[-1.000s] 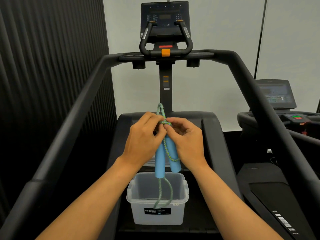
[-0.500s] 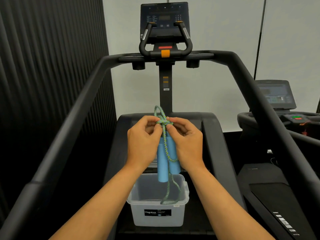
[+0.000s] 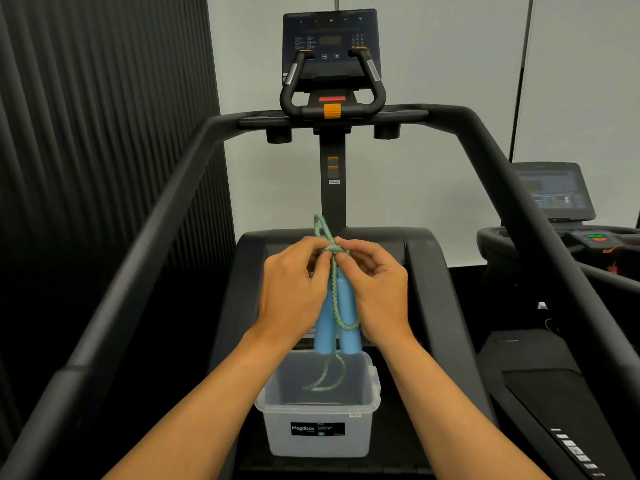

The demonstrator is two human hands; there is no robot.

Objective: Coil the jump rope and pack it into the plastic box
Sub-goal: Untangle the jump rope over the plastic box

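The jump rope [image 3: 335, 299] has a green braided cord and two light-blue foam handles [image 3: 348, 327] hanging side by side. My left hand [image 3: 294, 296] and my right hand [image 3: 375, 292] pinch the cord where it wraps around the tops of the handles. A short loop sticks up above my fingers. Another loop of cord hangs below the handles into the clear plastic box [image 3: 318, 434], which stands open on the treadmill belt directly beneath my hands.
I stand on a black treadmill with handrails [image 3: 145, 244] rising on both sides and a console [image 3: 332, 50] ahead. A second treadmill [image 3: 554, 375] is at the right. A dark ribbed wall is at the left.
My hands have shifted slightly apart at the knot, with the cord running straighter down the handles. The hanging loop has swung a little inside the box.
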